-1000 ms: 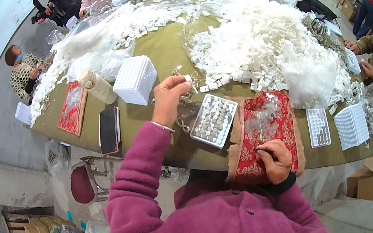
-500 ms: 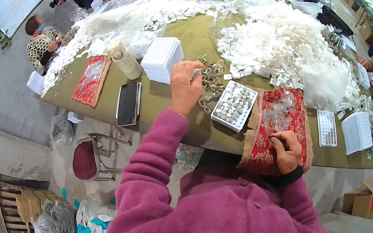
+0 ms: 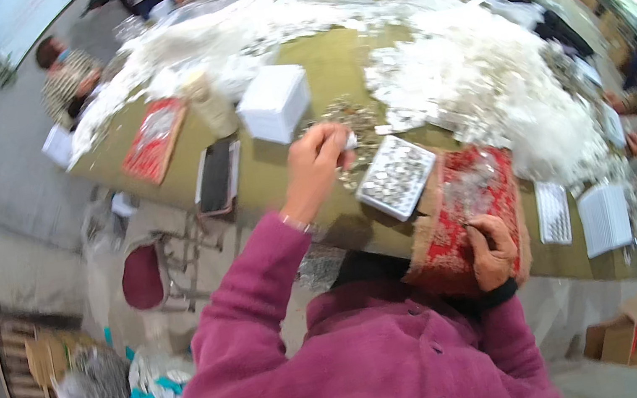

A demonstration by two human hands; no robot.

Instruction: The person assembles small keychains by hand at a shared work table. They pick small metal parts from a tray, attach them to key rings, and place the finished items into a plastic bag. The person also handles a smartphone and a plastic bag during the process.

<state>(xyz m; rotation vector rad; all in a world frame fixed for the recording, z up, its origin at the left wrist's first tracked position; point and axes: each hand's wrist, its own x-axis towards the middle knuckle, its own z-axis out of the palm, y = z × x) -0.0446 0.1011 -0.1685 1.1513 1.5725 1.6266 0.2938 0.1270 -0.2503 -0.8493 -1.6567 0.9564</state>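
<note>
My left hand is closed in a pinch, with a small white piece at its fingertips. It hovers beside a loose heap of metal ring-like pieces on the green table. Just right of it sits a white tray filled with rows of small silvery pieces. My right hand rests on a red patterned pad with brown edges, thumb and fingers pressed together. Whatever it pinches is blurred and too small to name. Clear plastic scraps lie on the pad's upper part.
A large heap of small white pieces covers the table's right side. White tray stacks, a cream bottle, a phone and another red pad stand around. Other people sit along the far and right edges. A stool is at left.
My left hand has shifted slightly down, its fingers now bunched around a white piece. The right hand stays on the pad. The whole view has blurred and moved a little.
</note>
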